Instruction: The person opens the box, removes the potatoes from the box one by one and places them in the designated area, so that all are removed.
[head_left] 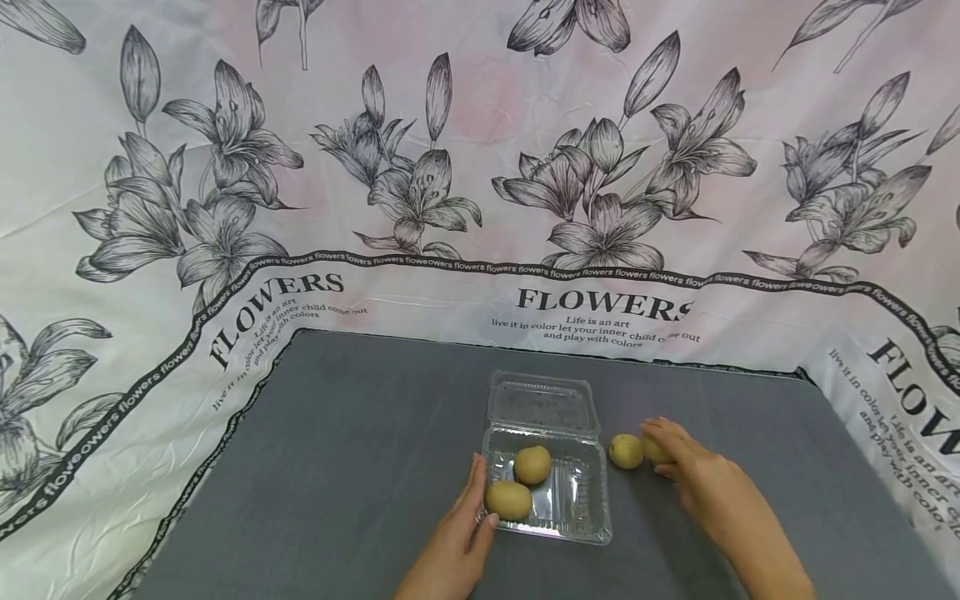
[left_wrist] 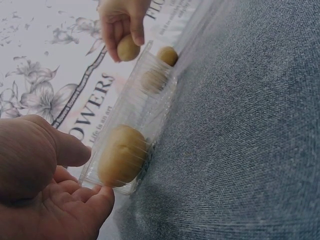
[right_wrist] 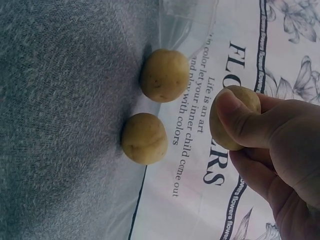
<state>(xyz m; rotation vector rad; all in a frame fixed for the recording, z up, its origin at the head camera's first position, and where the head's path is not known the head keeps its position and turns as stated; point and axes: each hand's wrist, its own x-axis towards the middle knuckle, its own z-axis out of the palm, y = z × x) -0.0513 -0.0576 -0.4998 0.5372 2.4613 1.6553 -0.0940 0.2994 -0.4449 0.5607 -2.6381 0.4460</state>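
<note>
A clear plastic clamshell container [head_left: 587,500] stands on the grey surface with its lid [head_left: 543,403] folded back. Inside it lie a round potato [head_left: 532,465] and an oblong potato [head_left: 509,501]. My left hand [head_left: 454,533] holds the container's near left corner, fingers along the side wall and thumb at the front. To the right of the container, my right hand [head_left: 701,483] pinches a potato [right_wrist: 235,117] between thumb and fingers, raised off the surface. Two more potatoes rest below it in the right wrist view, a nearer one [right_wrist: 145,138] and another potato [right_wrist: 165,75].
The grey tabletop [head_left: 360,450] stretches left and right of the container. A white cloth [head_left: 420,308] printed with flowers and lettering hangs behind the table and along both sides.
</note>
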